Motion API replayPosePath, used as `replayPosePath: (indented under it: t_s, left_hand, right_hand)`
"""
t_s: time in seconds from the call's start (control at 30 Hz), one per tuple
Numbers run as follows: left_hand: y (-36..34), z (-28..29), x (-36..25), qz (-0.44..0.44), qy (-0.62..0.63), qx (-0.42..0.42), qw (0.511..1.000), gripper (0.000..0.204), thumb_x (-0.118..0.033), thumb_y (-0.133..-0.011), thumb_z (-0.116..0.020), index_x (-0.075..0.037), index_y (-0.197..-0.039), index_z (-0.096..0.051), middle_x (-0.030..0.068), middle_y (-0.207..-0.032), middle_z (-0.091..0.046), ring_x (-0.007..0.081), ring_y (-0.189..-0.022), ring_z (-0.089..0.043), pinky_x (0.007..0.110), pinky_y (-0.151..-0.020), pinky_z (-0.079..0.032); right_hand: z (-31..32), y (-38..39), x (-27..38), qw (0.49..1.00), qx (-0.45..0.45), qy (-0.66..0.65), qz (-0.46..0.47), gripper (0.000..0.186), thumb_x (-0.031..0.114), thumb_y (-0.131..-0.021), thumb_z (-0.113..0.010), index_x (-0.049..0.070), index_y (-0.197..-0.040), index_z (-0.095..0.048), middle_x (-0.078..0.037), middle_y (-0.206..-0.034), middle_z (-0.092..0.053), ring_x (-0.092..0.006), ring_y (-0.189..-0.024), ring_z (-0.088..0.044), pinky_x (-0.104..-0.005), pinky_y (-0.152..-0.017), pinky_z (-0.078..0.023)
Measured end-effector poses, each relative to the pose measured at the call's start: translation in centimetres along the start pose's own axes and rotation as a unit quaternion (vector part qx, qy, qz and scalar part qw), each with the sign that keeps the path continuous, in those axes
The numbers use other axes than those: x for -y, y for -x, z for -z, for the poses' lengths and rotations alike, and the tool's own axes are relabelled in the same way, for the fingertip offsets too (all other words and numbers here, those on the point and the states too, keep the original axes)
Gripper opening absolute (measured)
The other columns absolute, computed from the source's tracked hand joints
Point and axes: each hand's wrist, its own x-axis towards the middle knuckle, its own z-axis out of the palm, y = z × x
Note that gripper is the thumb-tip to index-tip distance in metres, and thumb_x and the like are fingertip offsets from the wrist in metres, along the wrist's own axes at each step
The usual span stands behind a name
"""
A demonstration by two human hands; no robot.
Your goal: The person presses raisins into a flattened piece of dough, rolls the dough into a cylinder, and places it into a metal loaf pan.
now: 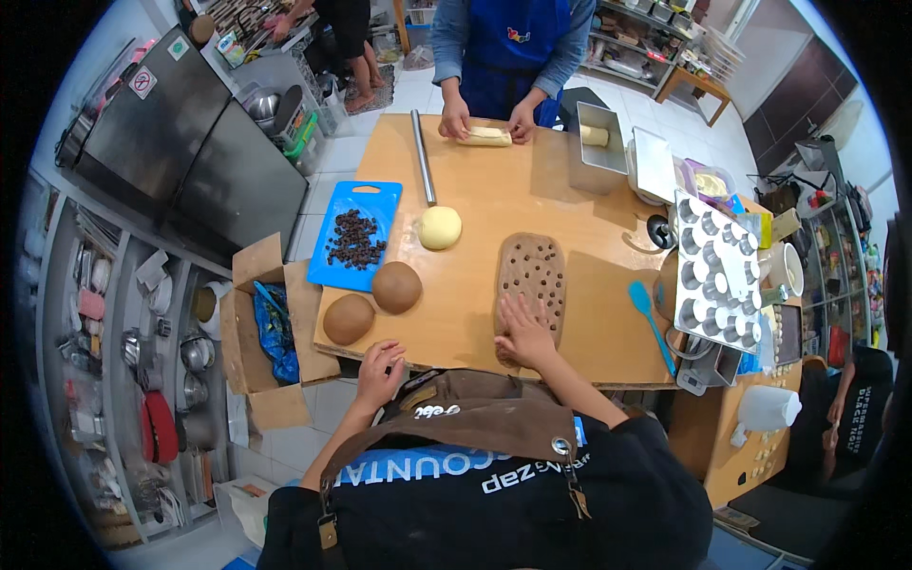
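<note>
My right hand [525,331] lies flat, fingers spread, on the near part of a flattened oblong of brown dough [532,249]. Dark chocolate pieces dot the dough's surface. At the table's front edge, my left hand [379,374] hangs with its fingers loosely stretched and nothing in them. Closest to it is a smooth brown dough ball [349,319], with a second brown ball [397,288] just beyond. A pale yellow dough ball [440,228] sits farther in. On the left, a blue cutting board [378,201] carries a heap of chocolate pieces [355,240].
A metal rolling pin [423,157] lies behind the yellow ball. Across the wooden table [456,323], another person's hands hold a pale dough roll [486,137]. On the right are a loaf tin [598,163], a blue spatula [652,328] and a cupped baking tray [717,273]. An open cardboard box [251,353] stands left.
</note>
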Motion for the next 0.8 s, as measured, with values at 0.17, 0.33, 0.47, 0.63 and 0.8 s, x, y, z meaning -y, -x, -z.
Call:
replayPosePath:
  t_s: [0.17, 0.33, 0.47, 0.63, 0.8]
  left_hand:
    - [-3.4, 2.7, 3.3, -0.041, -0.026, 0.014, 0.999, 0.024, -0.013, -0.081, -0.065, -0.006, -0.104, -0.064, 0.0122, -0.110, -0.059, 0.0305, -0.103, -0.057, 0.039, -0.090, -0.044]
    - [-7.4, 4.8, 10.1, -0.028, -0.085, 0.028, 0.996, 0.036, -0.020, -0.081, -0.066, -0.008, -0.114, -0.060, 0.0119, -0.120, -0.055, 0.0322, -0.115, -0.049, 0.044, -0.097, -0.038]
    - [-10.9, 5.6, 14.5, 0.079, -0.202, 0.090, 0.972, 0.054, -0.026, -0.081, -0.066, -0.011, -0.130, -0.049, 0.0108, -0.138, -0.042, 0.0323, -0.129, -0.035, 0.050, -0.103, -0.030]
    - [-14.5, 4.5, 19.1, 0.022, -0.258, 0.109, 0.960, 0.050, -0.024, -0.082, -0.064, -0.013, -0.129, -0.051, 0.0063, -0.136, -0.045, 0.0275, -0.127, -0.039, 0.048, -0.102, -0.031]
    - [-17.7, 3.8, 20.3, -0.027, -0.253, 0.114, 0.960, 0.047, -0.019, -0.083, -0.063, -0.014, -0.128, -0.052, 0.0040, -0.130, -0.051, 0.0244, -0.119, -0.046, 0.046, -0.098, -0.034]
  right_hand:
    - [-0.5, -0.3, -0.7, 0.991, 0.029, -0.011, -0.128, 0.074, 0.051, -0.090, -0.046, 0.010, -0.148, -0.022, -0.007, -0.154, -0.022, -0.0263, -0.143, -0.017, -0.0506, -0.115, -0.008]
    - [-0.5, -0.5, 0.2, 0.980, -0.098, 0.008, -0.174, 0.073, 0.051, -0.091, -0.045, 0.010, -0.148, -0.023, -0.009, -0.154, -0.022, -0.0284, -0.142, -0.018, -0.0504, -0.115, -0.008]
    - [-0.6, -1.3, 0.6, 0.976, -0.050, -0.009, -0.210, 0.075, 0.052, -0.090, -0.045, 0.010, -0.148, -0.021, -0.009, -0.154, -0.022, -0.0294, -0.142, -0.017, -0.0503, -0.115, -0.007]
    - [-1.0, -1.3, 1.4, 0.967, -0.005, -0.009, -0.253, 0.074, 0.052, -0.091, -0.044, 0.012, -0.149, -0.020, -0.009, -0.154, -0.020, -0.0299, -0.143, -0.016, -0.0516, -0.115, -0.007]
    - [-0.3, 0.2, 4.1, 0.935, -0.130, -0.079, -0.319, 0.067, 0.048, -0.092, -0.047, 0.015, -0.146, -0.027, -0.010, -0.154, -0.021, -0.0314, -0.141, -0.020, -0.0542, -0.112, -0.013]
